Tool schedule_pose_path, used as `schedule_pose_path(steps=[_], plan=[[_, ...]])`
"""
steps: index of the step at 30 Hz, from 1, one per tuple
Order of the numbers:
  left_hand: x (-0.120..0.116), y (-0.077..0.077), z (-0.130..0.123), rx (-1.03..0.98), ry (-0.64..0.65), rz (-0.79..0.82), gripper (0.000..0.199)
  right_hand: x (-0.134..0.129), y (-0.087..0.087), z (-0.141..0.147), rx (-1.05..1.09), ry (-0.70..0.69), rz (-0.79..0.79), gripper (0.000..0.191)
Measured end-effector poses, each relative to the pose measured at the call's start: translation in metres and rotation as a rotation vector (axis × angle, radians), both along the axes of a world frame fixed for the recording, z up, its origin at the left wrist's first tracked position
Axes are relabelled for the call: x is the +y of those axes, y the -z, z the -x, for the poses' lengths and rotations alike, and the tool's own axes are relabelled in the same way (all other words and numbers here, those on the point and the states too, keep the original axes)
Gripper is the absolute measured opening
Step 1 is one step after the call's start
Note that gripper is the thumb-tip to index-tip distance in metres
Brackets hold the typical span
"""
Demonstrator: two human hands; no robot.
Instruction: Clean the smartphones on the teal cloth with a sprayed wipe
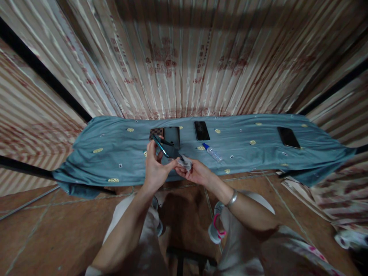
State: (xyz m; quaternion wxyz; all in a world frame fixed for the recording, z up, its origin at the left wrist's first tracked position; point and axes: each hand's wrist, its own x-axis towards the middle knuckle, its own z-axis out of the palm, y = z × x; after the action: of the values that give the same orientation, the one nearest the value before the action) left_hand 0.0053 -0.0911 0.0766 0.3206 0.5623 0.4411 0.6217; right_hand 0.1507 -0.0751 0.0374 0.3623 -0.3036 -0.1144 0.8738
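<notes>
My left hand (156,168) is closed around a dark phone with a shiny blue-green edge (164,148), held tilted above the cloth. Between the fingers of my right hand (196,171) is a crumpled whitish cloth or wipe (185,163), pressed against the phone's lower right end. Behind the held phone lie another dark phone (172,135) and a brown checkered item (156,132), partly covered by my left hand and the phone. A black phone (201,130) rests just right of them. Nearer my right hand is a clear bottle with a blue cap (213,153).
A blue-green patterned cloth (235,153) covers the long narrow table. Another black phone (288,137) lies toward its right end. Striped curtains (184,57) hang behind and at both sides, with black poles (46,73) near the table's ends.
</notes>
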Motion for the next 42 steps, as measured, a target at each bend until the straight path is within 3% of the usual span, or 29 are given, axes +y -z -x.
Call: schedule_pose_path(steps=[5,13,16,19,22,25,28,31,36,42], plan=[[-0.003,0.004,-0.007,0.229,-0.028,-0.123,0.072,0.002,0.000,0.000,0.011,0.026,-0.051,0.040],[-0.005,0.005,-0.011,0.319,-0.022,-0.168,0.071,-0.001,0.004,-0.001,-0.067,0.029,-0.237,0.021],[0.001,0.007,-0.009,0.198,-0.039,-0.076,0.071,-0.009,-0.007,-0.003,-0.143,0.022,-0.347,0.017],[0.012,0.009,-0.001,-0.112,-0.038,0.098,0.068,-0.013,-0.025,-0.014,-0.211,-0.041,-0.471,0.020],[0.023,0.007,0.012,-0.423,0.000,0.201,0.052,-0.006,-0.040,-0.037,-0.270,-0.116,-0.514,0.024],[0.024,0.002,0.026,-0.574,0.121,0.298,0.033,0.008,-0.040,-0.058,-0.364,-0.018,-0.523,0.022],[0.018,-0.004,0.032,-0.644,0.206,0.402,0.027,0.016,-0.027,-0.062,-0.421,0.052,-0.475,0.018],[0.010,-0.006,0.028,-0.656,0.293,0.479,0.024,0.014,-0.015,-0.050,-0.316,0.013,-0.387,0.018],[0.005,-0.004,0.012,-0.648,0.425,0.529,0.034,0.008,-0.016,-0.037,-0.130,-0.055,-0.266,0.017],[0.010,0.001,0.014,-0.688,0.324,0.559,0.035,0.010,-0.016,-0.037,-0.088,-0.084,-0.357,0.016]])
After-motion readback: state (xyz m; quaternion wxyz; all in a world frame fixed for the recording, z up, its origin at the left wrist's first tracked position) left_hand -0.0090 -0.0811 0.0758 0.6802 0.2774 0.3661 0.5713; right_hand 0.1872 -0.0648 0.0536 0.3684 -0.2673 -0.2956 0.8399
